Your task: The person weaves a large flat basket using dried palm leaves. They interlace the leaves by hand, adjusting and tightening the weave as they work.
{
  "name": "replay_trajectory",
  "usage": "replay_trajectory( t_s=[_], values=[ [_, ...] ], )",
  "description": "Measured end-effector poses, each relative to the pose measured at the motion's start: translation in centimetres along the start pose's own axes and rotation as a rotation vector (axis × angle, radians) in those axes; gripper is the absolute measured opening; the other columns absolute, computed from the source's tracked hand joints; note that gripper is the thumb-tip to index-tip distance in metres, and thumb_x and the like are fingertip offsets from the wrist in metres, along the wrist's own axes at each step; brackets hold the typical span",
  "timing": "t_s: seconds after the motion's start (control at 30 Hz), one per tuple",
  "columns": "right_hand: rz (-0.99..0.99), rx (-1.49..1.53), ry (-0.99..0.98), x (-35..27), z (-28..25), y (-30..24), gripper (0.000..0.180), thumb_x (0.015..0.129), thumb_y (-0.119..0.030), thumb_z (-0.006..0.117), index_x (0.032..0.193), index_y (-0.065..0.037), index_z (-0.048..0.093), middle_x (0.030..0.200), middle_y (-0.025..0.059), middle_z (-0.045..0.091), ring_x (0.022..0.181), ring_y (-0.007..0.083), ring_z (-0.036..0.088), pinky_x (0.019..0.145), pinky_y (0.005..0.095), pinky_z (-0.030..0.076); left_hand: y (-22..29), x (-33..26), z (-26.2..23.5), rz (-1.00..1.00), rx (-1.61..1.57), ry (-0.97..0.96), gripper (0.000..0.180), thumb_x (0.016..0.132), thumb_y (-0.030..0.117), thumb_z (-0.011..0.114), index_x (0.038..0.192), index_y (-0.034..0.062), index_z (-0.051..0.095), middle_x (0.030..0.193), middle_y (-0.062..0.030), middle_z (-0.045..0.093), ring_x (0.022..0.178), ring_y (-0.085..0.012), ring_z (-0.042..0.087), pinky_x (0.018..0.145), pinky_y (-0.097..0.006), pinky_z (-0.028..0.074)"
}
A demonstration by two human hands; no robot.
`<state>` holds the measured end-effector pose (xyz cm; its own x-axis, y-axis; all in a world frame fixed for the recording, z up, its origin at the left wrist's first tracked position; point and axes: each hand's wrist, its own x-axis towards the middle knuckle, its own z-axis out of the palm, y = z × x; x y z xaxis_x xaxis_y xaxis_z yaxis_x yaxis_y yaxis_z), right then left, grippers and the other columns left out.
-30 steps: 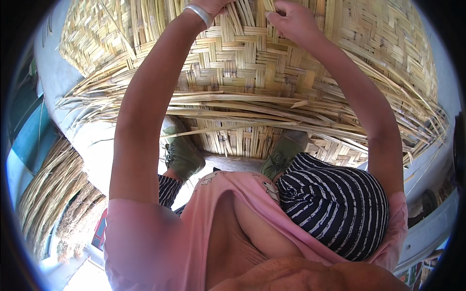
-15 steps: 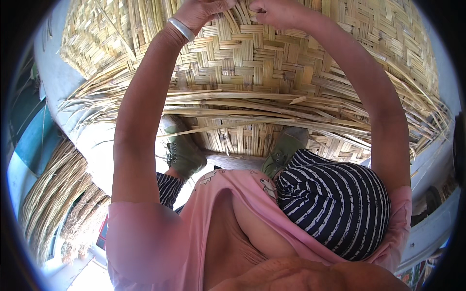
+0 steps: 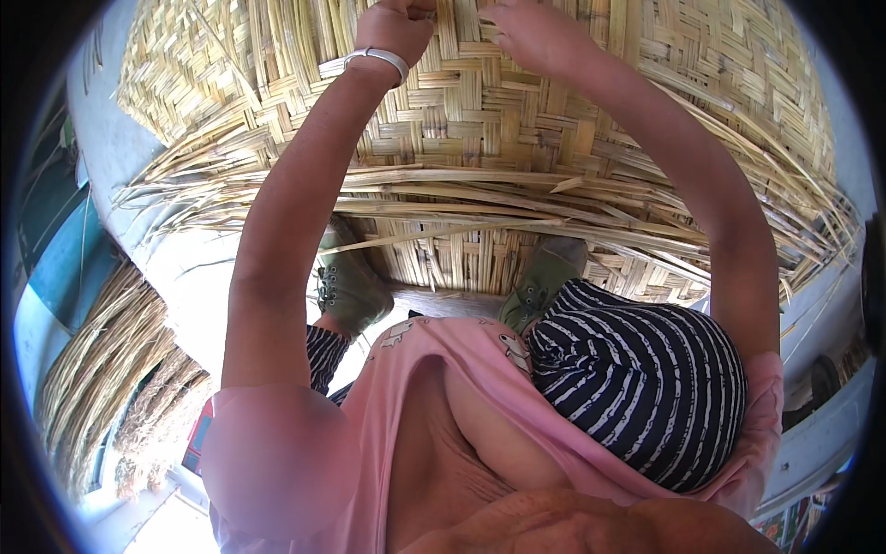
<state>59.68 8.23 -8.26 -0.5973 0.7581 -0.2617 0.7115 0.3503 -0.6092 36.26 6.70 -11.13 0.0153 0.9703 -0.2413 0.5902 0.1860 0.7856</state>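
Note:
A pale yellow woven mat point(image 3: 480, 111) of flat split strips, perhaps bamboo, spreads before me in a crossing pattern. At its upper middle, my left hand point(image 3: 397, 30) is closed, a silver bangle on its wrist. Its fingertips are cut by the top edge, so what they pinch is hidden. Across a small gap is my right hand point(image 3: 540, 35), fingers bent and bunched over the weave, pointing toward the left one. Whatever lies between those fingers is too small to make out. Upright strips show between the two hands.
Loose long strip ends point(image 3: 443, 189) fringe the mat's near side. Below them are my green laced shoes point(image 3: 355, 291). A bundle of thin dry stalks point(image 3: 97, 360) lies at the left, beside a blue-green surface point(image 3: 69, 268). A dark object point(image 3: 821, 380) stands at the right rim.
My left hand has shifted slightly right and turned, its fingers now curled near the top edge. My right hand has moved slightly right and loosened from a tighter fist. The mat stays put.

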Motion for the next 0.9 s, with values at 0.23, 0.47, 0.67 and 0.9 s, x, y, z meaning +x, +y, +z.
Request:
replay_trajectory(
  t_s=[0.23,0.47,0.67,0.9],
  values=[
    [-0.097,-0.084,0.047,-2.4,0.4,-0.5,0.021,0.091,-0.016,0.064,0.107,-0.003,0.067,0.117,0.0209,0.062,0.104,0.0387,0.065,0.085,0.049,0.055,0.8,-1.2,-0.5,0.078,0.206,0.04,0.01,0.087,0.009,0.072,0.095,0.0035,0.073,0.09,-0.0154,0.076,0.084,-0.0286,0.075,0.075,-0.038,0.06],
    [-0.329,-0.686,0.344,-3.6,4.2,0.9,0.041,0.084,-0.009,0.066,0.124,-0.001,0.065,0.116,0.0039,0.06,0.097,0.0183,0.063,0.073,0.0304,0.056,1.6,-0.8,-0.1,0.246,0.427,0.001,0.01,0.088,0.011,0.069,0.096,0.0073,0.072,0.093,-0.0187,0.073,0.087,-0.0376,0.071,0.079,-0.045,0.058],
    [-0.298,-0.776,0.312,-4.4,4.4,-0.7,0.043,0.086,-0.011,0.064,0.128,-0.002,0.065,0.117,0.0038,0.062,0.104,0.02,0.061,0.083,0.0323,0.053,1.0,-2.1,0.5,0.206,0.551,-0.034,0.01,0.093,0.013,0.065,0.1,0.0067,0.068,0.1,-0.0197,0.07,0.094,-0.0393,0.069,0.083,-0.047,0.057],
    [-0.362,-0.553,0.352,-6.7,6.0,0.2,0.037,0.092,-0.018,0.063,0.126,-0.003,0.065,0.127,0.0121,0.063,0.115,0.0299,0.06,0.095,0.0423,0.051,0.6,-7.2,-3.7,0.315,0.681,0.054,0.026,0.091,0.026,0.069,0.113,0.0121,0.069,0.112,-0.0134,0.068,0.105,-0.0305,0.065,0.095,-0.045,0.052]
  ],
)
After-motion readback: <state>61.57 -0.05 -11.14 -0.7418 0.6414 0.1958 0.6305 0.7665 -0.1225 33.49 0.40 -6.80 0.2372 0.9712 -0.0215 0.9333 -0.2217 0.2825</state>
